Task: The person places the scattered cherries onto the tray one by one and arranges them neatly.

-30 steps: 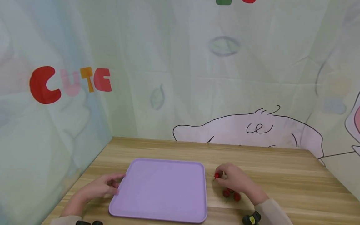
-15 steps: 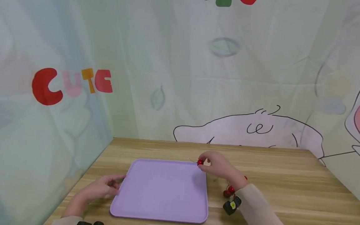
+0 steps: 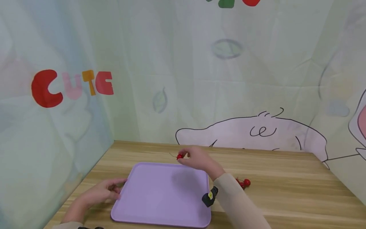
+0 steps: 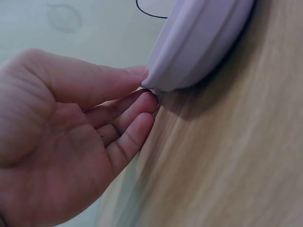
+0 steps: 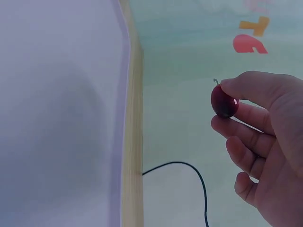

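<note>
A lilac rectangular tray [image 3: 151, 194] lies flat on the wooden table. At its left edge my left hand [image 3: 98, 190] holds the rim; in the left wrist view the thumb [image 4: 116, 80] meets the rim while the curled fingers lie just below it. Over the tray's far edge, my right hand [image 3: 197, 158] pinches a red cherry [image 3: 179, 156] between thumb and fingers. Its thin stem points left. The right wrist view shows this cherry [image 5: 223, 103] dark red and glossy, held up above the tray's surface.
Several more red cherries [image 3: 246, 182] lie on the table [image 3: 286, 190] right of the tray, partly hidden by the right sleeve [image 3: 240, 197]. A printed cloth [image 3: 183, 79] hangs behind and to the left of the table. A black wrist device [image 3: 210, 196] overlaps the tray's right edge.
My right hand has picked up the cherry from the table right of the tray and carried it left to the tray's far edge. The left hand has stayed at the rim.
</note>
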Tool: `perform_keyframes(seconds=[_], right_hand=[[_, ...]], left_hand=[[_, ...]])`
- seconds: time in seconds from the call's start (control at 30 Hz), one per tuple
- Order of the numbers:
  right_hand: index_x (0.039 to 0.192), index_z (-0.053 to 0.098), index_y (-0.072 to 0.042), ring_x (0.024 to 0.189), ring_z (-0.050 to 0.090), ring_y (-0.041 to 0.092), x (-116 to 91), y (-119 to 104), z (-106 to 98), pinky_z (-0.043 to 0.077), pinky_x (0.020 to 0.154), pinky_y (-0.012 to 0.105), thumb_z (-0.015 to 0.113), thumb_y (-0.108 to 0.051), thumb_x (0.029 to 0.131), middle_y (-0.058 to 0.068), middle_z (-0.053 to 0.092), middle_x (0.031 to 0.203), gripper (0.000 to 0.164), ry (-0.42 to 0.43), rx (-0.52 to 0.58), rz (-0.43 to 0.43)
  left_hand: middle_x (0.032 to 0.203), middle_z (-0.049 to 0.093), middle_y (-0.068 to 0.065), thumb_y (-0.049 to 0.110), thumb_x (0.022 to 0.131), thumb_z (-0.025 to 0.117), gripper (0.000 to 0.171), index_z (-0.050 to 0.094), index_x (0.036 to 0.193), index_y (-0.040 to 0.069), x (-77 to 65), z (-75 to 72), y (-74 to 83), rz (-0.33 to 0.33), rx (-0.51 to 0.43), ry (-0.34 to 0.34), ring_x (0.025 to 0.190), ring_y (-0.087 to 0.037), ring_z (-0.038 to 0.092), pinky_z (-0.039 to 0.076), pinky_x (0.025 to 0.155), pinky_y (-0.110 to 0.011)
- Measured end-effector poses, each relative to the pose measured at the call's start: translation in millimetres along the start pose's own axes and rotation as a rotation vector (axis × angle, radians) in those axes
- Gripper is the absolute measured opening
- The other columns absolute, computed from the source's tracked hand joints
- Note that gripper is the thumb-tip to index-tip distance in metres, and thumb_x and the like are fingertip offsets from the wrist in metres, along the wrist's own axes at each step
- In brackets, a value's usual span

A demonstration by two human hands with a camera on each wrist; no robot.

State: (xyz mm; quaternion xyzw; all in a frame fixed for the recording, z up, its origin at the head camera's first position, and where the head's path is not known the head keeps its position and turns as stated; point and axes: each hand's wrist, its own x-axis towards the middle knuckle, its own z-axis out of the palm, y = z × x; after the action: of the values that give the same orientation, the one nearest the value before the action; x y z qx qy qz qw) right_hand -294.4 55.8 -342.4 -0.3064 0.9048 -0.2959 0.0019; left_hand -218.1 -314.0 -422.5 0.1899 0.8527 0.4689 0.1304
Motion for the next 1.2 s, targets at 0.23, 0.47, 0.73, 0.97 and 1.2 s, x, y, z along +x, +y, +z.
perform_keyframes(seconds=[0.23,0.47,0.73,0.97,1.2], right_hand=[[0.101,0.071,-0.012,0.075,0.051,0.012,24.6,-18.7,17.3,0.043,0.062,0.024,0.067,-0.024,0.089,-0.004,0.065,0.091,0.017,0.031,0.043,-0.007],[0.105,0.071,-0.011,0.073,0.051,0.01,39.5,-33.5,45.2,0.043,0.059,0.022,0.069,-0.025,0.088,-0.004,0.065,0.09,0.023,0.044,0.135,0.056],[0.095,0.071,-0.009,0.07,0.052,0.008,44.7,-33.4,71.0,0.043,0.06,0.022,0.072,-0.02,0.084,-0.003,0.065,0.085,0.015,0.046,0.208,0.077],[0.092,0.072,-0.009,0.072,0.054,0.006,51.4,-32.6,91.0,0.044,0.066,0.021,0.074,-0.02,0.083,-0.003,0.066,0.082,0.015,0.031,0.154,0.085],[0.091,0.072,-0.007,0.073,0.055,0.005,50.8,-33.1,107.4,0.045,0.07,0.019,0.074,-0.019,0.081,-0.003,0.066,0.081,0.016,-0.017,0.099,0.077]], left_hand=[[0.093,0.058,-0.011,0.002,0.079,0.068,0.068,0.038,0.136,-0.018,0.6,0.6,-1.0,0.026,0.013,0.013,0.082,-0.01,0.052,0.046,0.067,-0.024],[0.091,0.057,-0.01,0.002,0.078,0.068,0.07,0.037,0.136,-0.018,0.5,0.5,0.1,0.008,0.008,0.021,0.081,-0.011,0.052,0.046,0.066,-0.024],[0.091,0.057,-0.011,0.003,0.078,0.068,0.069,0.038,0.137,-0.017,-0.4,0.7,0.1,-0.005,0.009,0.02,0.084,-0.014,0.052,0.046,0.069,-0.025],[0.092,0.057,-0.011,0.003,0.079,0.067,0.068,0.037,0.138,-0.016,-1.6,-1.4,2.9,-0.023,0.018,0.023,0.084,-0.016,0.051,0.046,0.069,-0.025],[0.092,0.058,-0.011,0.002,0.079,0.067,0.068,0.038,0.137,-0.016,-0.7,1.0,3.6,-0.029,0.011,0.018,0.085,-0.017,0.052,0.047,0.069,-0.025]])
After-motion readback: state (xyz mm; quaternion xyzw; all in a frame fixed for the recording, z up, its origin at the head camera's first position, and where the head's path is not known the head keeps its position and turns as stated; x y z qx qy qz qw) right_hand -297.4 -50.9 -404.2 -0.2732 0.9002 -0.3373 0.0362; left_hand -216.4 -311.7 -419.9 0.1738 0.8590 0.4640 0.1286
